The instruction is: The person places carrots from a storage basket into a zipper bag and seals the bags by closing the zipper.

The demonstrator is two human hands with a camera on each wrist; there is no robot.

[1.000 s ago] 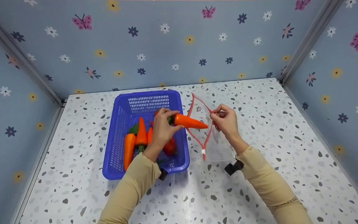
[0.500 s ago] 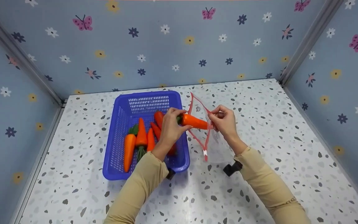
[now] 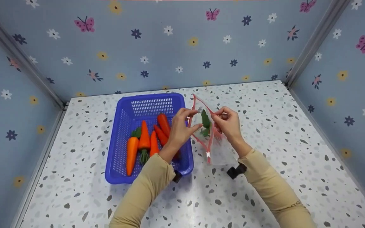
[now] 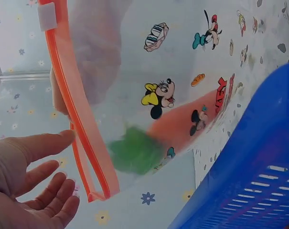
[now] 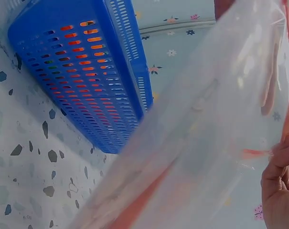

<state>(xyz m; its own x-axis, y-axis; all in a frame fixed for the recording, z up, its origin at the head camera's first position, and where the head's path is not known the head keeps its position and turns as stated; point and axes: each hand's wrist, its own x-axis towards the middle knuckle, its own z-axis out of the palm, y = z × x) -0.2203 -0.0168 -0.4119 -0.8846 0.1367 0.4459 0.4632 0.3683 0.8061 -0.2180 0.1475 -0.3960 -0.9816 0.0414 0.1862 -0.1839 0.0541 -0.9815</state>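
My right hand (image 3: 229,125) pinches the red zip edge of a clear zip bag (image 3: 225,155), whose mouth stands wide. Inside the bag lies an orange carrot (image 4: 182,124), its green leaves (image 3: 205,119) toward the mouth. At the opening, my left hand (image 3: 180,129) has its thumb and fingers apart, with nothing between them. Printed cartoon figures cover the bag in the left wrist view. Several more carrots (image 3: 132,153) lie in the blue basket (image 3: 187,167), left of the bag and partly under the left forearm.
The basket stands on a white speckled table (image 3: 74,177). Light blue flowered panels (image 3: 169,47) close in the back and both sides. A black wrist mount (image 3: 236,171) sits at the right cuff, close to the bag's lower edge.
The carrot in my left hand has gone into the bag, tip first, and the fingers have let go of it. My left hand moved right to the bag's mouth; the right kept its pinch.
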